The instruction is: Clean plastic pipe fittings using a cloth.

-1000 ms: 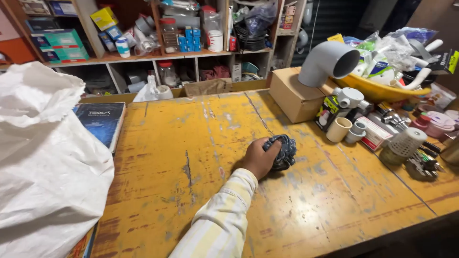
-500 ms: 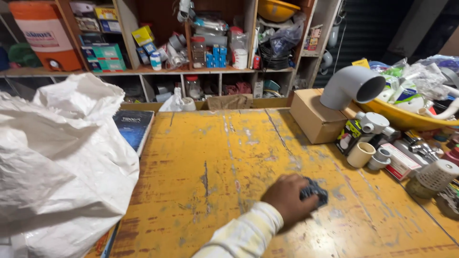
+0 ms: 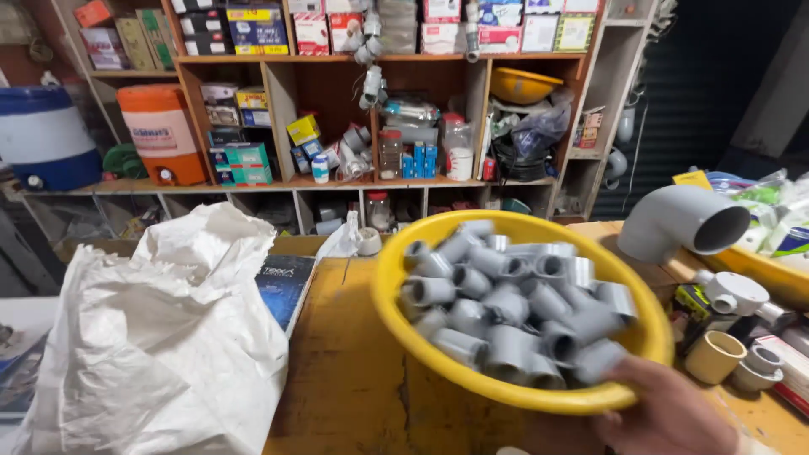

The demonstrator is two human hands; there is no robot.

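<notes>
A yellow plastic bowl fills the middle of the head view, raised above the worn yellow table. It is heaped with several short grey pipe fittings. My right hand shows at the bottom right and grips the bowl's near rim from below; only part of the hand is in frame. My left hand is out of view.
A big crumpled white sack lies on the left of the table, with a dark blue book beside it. On the right are a large grey pipe elbow and beige cups. Stocked shelves and an orange cooler stand behind.
Earlier my hand rested on a small dark object on the tabletop. Now that object is out of sight, the view has tilted up, and the hand holds up the yellow bowl of fittings.
</notes>
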